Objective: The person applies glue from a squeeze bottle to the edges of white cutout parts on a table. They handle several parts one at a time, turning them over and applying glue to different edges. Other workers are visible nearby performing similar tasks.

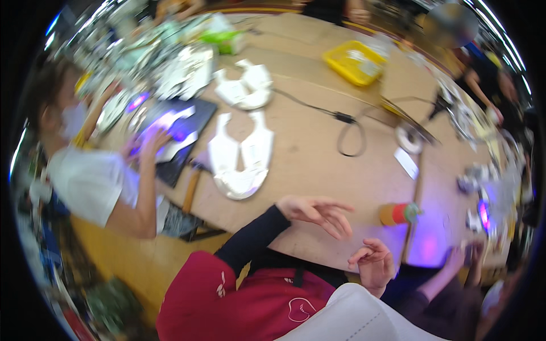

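My left hand [315, 213], in a black sleeve, hovers over the near edge of the wooden table [318, 165] with its fingers spread and nothing in it. My right hand [372, 262] is just below and to the right, off the table edge, fingers curled in with nothing visible in them. A white folded shoe-shaped piece [239, 159] lies on the table beyond my left hand. An orange cylinder with a green cap [399, 214] lies on its side to the right of my left hand. I wear a red apron [250, 301].
A person in a white shirt [91, 182] presses both hands on a dark pad [182, 128] under purple light. A second white piece [248, 85], a black cable [348, 131], a yellow tray [354, 61], a tape roll [409, 139]. Another person's hand [455, 261] at right.
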Available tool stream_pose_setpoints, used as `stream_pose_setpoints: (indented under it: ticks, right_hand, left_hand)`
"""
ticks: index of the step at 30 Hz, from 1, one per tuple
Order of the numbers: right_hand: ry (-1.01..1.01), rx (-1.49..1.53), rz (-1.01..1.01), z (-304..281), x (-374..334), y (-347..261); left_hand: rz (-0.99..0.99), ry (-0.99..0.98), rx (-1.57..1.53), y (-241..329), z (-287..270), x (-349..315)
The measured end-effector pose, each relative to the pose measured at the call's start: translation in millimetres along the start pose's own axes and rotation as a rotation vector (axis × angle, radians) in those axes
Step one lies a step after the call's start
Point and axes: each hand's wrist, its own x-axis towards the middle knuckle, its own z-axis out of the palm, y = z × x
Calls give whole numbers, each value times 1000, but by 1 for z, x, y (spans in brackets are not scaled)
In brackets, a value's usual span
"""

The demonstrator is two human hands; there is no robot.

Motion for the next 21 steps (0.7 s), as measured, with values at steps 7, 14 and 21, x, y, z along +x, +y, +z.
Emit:
stream_pose_setpoints:
  ticks: [7, 14, 21]
  right_hand:
    - [255, -92, -171, 1, 22, 19]
    - [116, -111, 319, 9, 31, 62]
    - [192, -133, 341, -13, 21, 41]
  left_hand:
    - [99, -345, -173, -33, -9, 14]
    - [-249, -324, -180, -49, -16, 19]
    - [-60, -23, -273, -37, -15, 16]
